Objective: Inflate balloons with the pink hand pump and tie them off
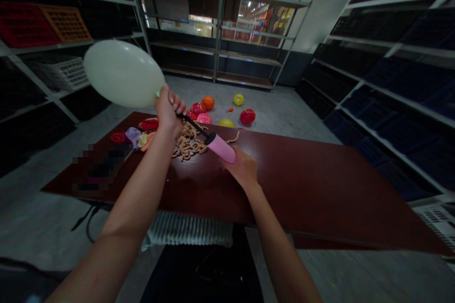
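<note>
Forearms first: L forearm [137,194] runs from bottom left up & away, nearly straight, reaching well over the table [302,180]; R forearm [277,227] comes from bottom right, angled inward, its hand lower & nearer than the other. Ribbed pale cloth [190,229] btwn them, at the table's near edge. R hand [243,165] is wrapped round the bottom end of the pink pump [223,148], wrist roughly in line w/ forearm, back of hand up; some fingers hidden by the barrel. Pump's held over the table, tilted, black rod [194,124] out of its collar & running up-left to the other fist. L hand [169,110] is clenched at the rod's far end, fingers curled in, thumb side up by the neck of the pale green balloon [122,73] — inflated, sticking out to the left. Can't tell how neck & pump meet; the fist covers it.

Beyond, on the table: tan twisted strips [188,144] in a heap behind the rod, limp balloons [133,137] to their left. Farther — floor w/ red balloon [248,116], orange balloon [208,102], a few others; then metal shelving [216,47] at back.
</note>
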Demonstrator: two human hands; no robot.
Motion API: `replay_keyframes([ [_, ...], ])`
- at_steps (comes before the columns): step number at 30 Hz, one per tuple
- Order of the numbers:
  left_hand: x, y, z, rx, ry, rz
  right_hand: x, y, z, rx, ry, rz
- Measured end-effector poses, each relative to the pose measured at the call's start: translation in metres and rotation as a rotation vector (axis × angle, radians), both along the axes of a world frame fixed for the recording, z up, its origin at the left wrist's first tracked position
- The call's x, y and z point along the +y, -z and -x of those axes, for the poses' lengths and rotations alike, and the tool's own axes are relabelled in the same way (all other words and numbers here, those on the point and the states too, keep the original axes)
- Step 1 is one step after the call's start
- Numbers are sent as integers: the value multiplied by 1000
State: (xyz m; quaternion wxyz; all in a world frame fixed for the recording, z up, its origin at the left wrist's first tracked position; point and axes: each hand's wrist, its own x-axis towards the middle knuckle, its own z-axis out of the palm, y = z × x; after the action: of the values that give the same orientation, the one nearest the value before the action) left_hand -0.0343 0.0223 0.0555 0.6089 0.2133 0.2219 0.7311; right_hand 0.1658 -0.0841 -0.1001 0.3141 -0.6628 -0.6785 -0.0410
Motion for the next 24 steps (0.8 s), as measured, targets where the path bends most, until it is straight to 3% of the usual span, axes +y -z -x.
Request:
replay_keyframes([
  [4,21,-10,-11,23,100,-45,7,-9,-1,108,-50,84],
  [7,33,-8,-20,21,132,-80,17,-16,-5,167,-81,146],
  [14,41,26,-43,21,159,-53,54,-29,2,229,-172,166],
  [19,55,44,-44,42,198,-12,71,-21,6,304,-237,184],
  [24,65,59,-49,55,233,43,65,-12,0,82,-37,166],
])
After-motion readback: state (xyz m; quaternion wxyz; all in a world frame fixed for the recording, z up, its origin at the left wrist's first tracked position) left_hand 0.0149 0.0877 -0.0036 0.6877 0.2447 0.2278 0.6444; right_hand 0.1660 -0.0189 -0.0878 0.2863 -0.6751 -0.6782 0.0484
